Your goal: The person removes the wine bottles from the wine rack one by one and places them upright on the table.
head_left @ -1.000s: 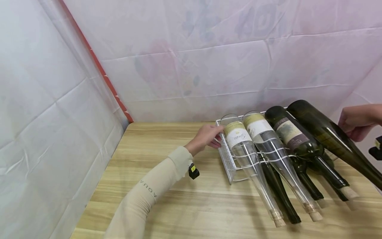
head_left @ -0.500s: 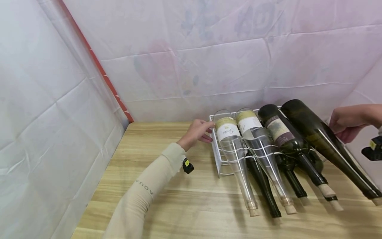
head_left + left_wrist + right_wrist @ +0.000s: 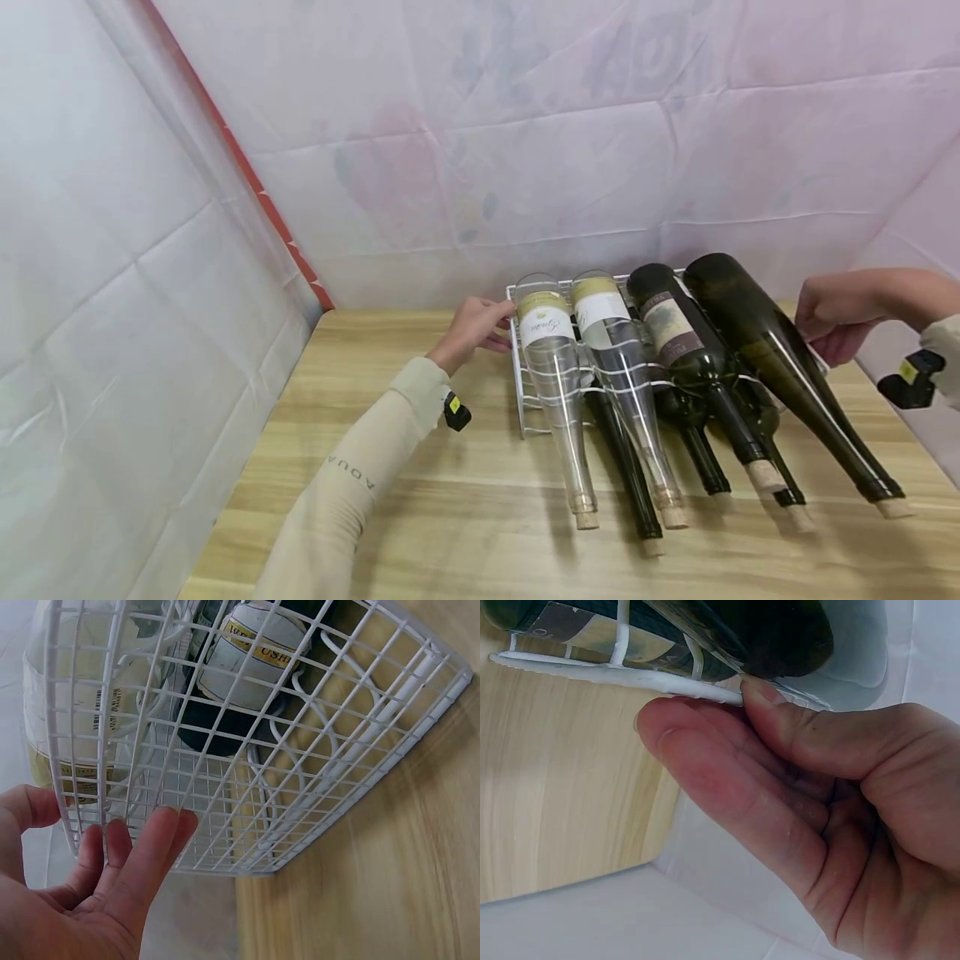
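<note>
A white wire rack [image 3: 516, 367] holds wine bottles in two layers, necks toward me. On top lie two clear bottles, the left one [image 3: 551, 392] and its neighbour [image 3: 630, 383], then a dark labelled bottle [image 3: 701, 358] and a dark green bottle [image 3: 757, 312] at the right. My left hand [image 3: 476, 327] grips the rack's left side; in the left wrist view its thumb is at the top edge and its fingers lie against the mesh. My right hand [image 3: 836, 315] holds the right end, pinching the rim [image 3: 622, 676] between thumb and fingers.
Under the top row, several dark bottles show their necks, one neck [image 3: 622, 471] between the clear bottles. Corked necks reach out over the wooden table [image 3: 420, 525]. A white sheet [image 3: 450, 167] hangs close behind the rack, and another sheet [image 3: 150, 350] stands at the left.
The rack with its bottles has slid left along the table, both hands moving with it. The right-hand bottle's corked neck has come fully into view.
</note>
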The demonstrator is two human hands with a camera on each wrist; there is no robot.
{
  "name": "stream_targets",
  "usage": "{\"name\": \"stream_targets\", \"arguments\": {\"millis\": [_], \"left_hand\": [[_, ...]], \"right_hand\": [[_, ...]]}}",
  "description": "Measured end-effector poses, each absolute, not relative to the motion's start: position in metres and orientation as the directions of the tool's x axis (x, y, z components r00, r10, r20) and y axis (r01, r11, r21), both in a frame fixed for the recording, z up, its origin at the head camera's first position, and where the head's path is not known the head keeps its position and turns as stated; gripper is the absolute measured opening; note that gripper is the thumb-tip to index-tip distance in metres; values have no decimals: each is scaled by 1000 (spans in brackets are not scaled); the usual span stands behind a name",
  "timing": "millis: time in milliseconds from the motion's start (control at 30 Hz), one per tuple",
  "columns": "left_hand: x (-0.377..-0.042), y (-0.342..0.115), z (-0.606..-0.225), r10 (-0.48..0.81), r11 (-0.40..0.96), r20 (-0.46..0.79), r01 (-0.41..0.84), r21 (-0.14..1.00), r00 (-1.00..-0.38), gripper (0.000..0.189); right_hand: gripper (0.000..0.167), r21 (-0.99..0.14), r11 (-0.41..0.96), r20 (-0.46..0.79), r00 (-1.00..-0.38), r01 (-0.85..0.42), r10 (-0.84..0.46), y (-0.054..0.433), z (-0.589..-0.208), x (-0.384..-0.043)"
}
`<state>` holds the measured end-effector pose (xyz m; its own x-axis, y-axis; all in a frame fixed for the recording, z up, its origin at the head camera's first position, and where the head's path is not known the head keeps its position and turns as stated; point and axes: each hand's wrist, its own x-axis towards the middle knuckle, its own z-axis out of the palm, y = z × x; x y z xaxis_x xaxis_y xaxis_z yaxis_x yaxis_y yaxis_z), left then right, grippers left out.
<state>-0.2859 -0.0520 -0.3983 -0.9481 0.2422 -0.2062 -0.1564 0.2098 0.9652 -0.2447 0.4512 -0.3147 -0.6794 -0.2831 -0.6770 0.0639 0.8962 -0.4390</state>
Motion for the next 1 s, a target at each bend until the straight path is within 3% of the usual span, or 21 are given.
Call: {"name": "stream_targets", "arguments": {"millis": [267, 1000], "left_hand": [[-286, -66, -398, 223, 262, -211, -150, 953, -952, 31], [-309, -97, -393, 118, 223, -195, -165, 961, -974, 28]], "right_hand": [[23, -436, 897, -696, -659, 72, -285, 429, -319, -240], [21, -438, 899, -692, -645, 18, -324, 383, -313, -248]]}}
